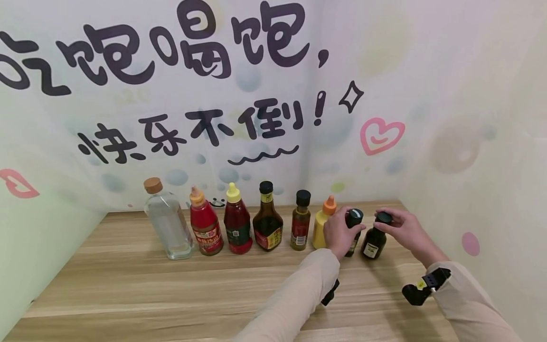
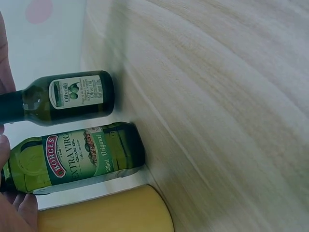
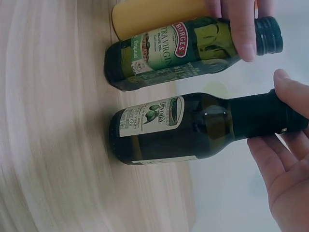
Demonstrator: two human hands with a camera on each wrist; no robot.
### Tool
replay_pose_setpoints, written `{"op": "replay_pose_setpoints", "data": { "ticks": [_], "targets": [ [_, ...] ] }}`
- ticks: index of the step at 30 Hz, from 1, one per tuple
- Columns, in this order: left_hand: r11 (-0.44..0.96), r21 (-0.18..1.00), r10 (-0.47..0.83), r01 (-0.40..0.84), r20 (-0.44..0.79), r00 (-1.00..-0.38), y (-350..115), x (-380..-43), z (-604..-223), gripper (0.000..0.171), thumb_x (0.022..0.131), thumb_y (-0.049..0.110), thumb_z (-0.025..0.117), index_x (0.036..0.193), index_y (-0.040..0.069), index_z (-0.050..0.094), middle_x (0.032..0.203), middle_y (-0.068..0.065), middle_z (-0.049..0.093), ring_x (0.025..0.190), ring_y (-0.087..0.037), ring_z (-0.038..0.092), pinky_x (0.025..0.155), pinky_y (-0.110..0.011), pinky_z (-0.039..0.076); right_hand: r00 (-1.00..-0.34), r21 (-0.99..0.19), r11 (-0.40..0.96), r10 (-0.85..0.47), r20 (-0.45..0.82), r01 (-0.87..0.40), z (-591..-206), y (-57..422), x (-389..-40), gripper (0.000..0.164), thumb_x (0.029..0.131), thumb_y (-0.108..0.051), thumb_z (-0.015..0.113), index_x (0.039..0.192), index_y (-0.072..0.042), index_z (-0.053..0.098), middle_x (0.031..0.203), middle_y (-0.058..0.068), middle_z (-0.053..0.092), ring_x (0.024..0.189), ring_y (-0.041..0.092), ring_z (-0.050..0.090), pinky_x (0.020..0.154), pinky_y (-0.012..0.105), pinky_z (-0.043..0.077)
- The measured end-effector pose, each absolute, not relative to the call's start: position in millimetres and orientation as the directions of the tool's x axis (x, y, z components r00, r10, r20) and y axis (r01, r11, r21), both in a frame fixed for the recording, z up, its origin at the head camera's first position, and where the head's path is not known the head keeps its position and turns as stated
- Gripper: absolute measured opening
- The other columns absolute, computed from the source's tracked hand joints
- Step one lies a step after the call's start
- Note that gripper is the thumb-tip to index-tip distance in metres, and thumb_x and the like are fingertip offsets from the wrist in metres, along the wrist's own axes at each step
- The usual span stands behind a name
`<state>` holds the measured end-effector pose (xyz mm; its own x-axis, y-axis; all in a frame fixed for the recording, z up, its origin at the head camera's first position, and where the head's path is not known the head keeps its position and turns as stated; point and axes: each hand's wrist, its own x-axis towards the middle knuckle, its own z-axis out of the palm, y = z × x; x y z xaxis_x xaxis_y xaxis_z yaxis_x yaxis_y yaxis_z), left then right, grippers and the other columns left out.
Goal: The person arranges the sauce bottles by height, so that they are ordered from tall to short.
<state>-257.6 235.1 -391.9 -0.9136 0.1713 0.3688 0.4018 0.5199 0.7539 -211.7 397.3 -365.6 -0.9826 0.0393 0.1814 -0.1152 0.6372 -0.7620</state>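
Near the right end of a row of bottles, my left hand pinches the green Borges olive oil bottle round its neck, below the dark cap. My right hand holds a darker Olivoilà olive oil bottle by its cap and neck, thumb on one side and fingers on the other. Both bottles stand upright on the wooden table, side by side with a small gap. Just left of the Borges bottle is a yellow squeeze bottle with an orange tip, partly hidden by my left hand.
Further left in the row stand a small brown-capped bottle, a dark sauce bottle, two red sauce bottles, one yellow-tipped and one orange-tipped, and a clear bottle. A printed wall cloth hangs close behind them.
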Motion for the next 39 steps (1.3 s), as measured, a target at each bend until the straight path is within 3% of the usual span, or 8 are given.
{"op": "replay_pose_setpoints", "data": {
  "ticks": [5,13,20,28,34,39],
  "targets": [
    [0.515,0.755,0.174,0.406,0.372,-0.912,235.8,-257.2,-391.6,0.039,0.069,0.035,0.075,0.102,0.020,0.061,0.093,0.006,0.064,0.084,-0.009,0.058,0.072,-0.024,0.044,-0.981,-0.753,0.647,0.044,0.191,-0.118,-367.5,397.4,-215.5,0.048,0.085,-0.027,0.060,0.122,0.001,0.049,0.117,0.024,0.049,0.103,0.037,0.051,0.075,0.031,0.048],
    [0.512,0.758,0.176,0.403,0.367,-0.913,237.6,-257.1,-392.3,0.040,0.068,0.036,0.074,0.102,0.020,0.061,0.092,0.007,0.064,0.083,-0.009,0.057,0.073,-0.023,0.043,-0.975,-0.763,0.629,0.034,0.220,-0.150,-370.3,396.0,-220.2,0.047,0.084,-0.024,0.060,0.122,0.002,0.049,0.116,0.023,0.051,0.103,0.037,0.051,0.074,0.027,0.049],
    [0.502,0.767,0.177,0.399,0.361,-0.916,238.6,-256.3,-391.6,0.039,0.068,0.035,0.074,0.102,0.020,0.061,0.093,0.007,0.064,0.084,-0.009,0.057,0.074,-0.024,0.043,-0.977,-0.768,0.626,0.045,0.206,-0.133,-369.2,397.3,-220.7,0.048,0.085,-0.025,0.060,0.122,0.002,0.049,0.117,0.024,0.050,0.104,0.038,0.051,0.076,0.033,0.049],
    [0.516,0.747,0.179,0.420,0.386,-0.905,239.0,-255.8,-392.2,0.038,0.069,0.035,0.074,0.101,0.020,0.061,0.094,0.008,0.064,0.083,-0.008,0.057,0.071,-0.023,0.044,-0.957,-0.738,0.643,0.024,0.288,-0.206,-373.0,398.0,-222.9,0.040,0.084,-0.016,0.061,0.118,0.004,0.051,0.111,0.024,0.054,0.092,0.014,0.057,0.070,0.018,0.047],
    [0.531,0.732,0.174,0.428,0.400,-0.900,237.8,-256.7,-394.3,0.038,0.069,0.035,0.074,0.102,0.020,0.060,0.095,0.007,0.064,0.083,-0.009,0.058,0.070,-0.024,0.045,-0.954,-0.744,0.624,-0.007,0.300,-0.238,-376.3,396.2,-223.3,0.041,0.085,-0.014,0.059,0.120,0.005,0.049,0.114,0.026,0.051,0.101,0.037,0.053,0.077,0.035,0.049],
    [0.549,0.712,0.183,0.437,0.408,-0.895,235.7,-258.6,-395.4,0.040,0.069,0.038,0.073,0.102,0.020,0.060,0.093,0.007,0.064,0.081,-0.009,0.058,0.068,-0.023,0.045,-0.960,-0.770,0.594,-0.012,0.281,-0.233,-377.7,394.4,-223.7,0.042,0.086,-0.013,0.058,0.122,0.005,0.046,0.117,0.027,0.048,0.105,0.040,0.049,0.079,0.041,0.047]
  ]
}}
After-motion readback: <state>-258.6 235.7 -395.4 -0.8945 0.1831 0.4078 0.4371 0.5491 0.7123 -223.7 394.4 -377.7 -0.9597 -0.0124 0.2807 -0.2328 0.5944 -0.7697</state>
